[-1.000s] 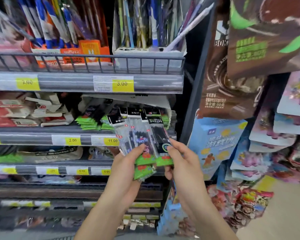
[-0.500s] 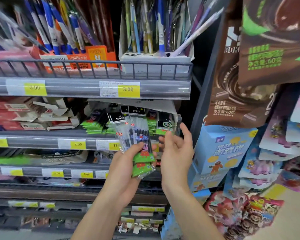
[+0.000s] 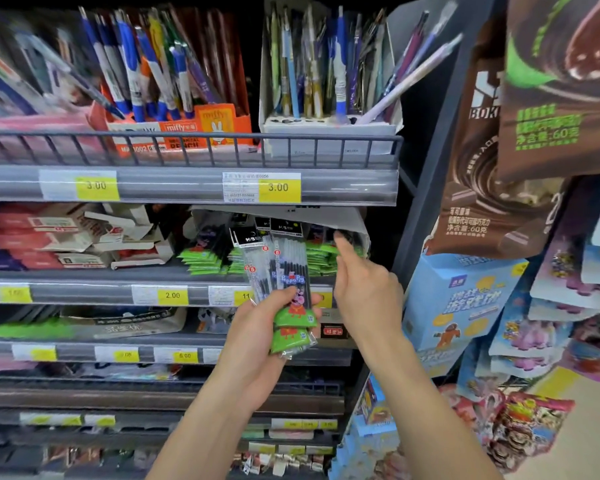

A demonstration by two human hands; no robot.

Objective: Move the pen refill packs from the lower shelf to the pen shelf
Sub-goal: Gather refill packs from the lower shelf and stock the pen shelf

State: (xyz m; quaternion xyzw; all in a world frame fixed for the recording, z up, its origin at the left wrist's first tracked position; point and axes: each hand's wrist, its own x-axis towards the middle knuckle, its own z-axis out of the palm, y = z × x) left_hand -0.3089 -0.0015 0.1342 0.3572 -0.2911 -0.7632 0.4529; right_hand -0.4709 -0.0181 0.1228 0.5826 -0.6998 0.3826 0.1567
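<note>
My left hand (image 3: 257, 341) grips a fanned bunch of pen refill packs (image 3: 288, 271) by their green lower ends; the packs are clear sleeves with black headers and a cartoon pig print. It holds them upright in front of the second shelf (image 3: 84, 292). On that shelf lie stacks of the same green-ended refill packs (image 3: 208, 254) under a white cardboard flap (image 3: 329, 220). My right hand (image 3: 364, 292) is raised just right of the held packs. It holds nothing, and its fingertips reach toward the shelf's right-hand stack (image 3: 321, 254).
The top shelf (image 3: 187, 185) has a wire rail and carries an orange pen box (image 3: 187, 129) and a white pen holder (image 3: 329, 129) full of pens. Red-and-white boxes (image 3: 49, 237) fill the second shelf's left. Snack bags (image 3: 499, 168) and blue boxes (image 3: 465, 306) hang right.
My right hand took one pack from the bunch, carried it up to the shelf's right stack and let go; it is now empty. My left hand rose slightly with the remaining packs.
</note>
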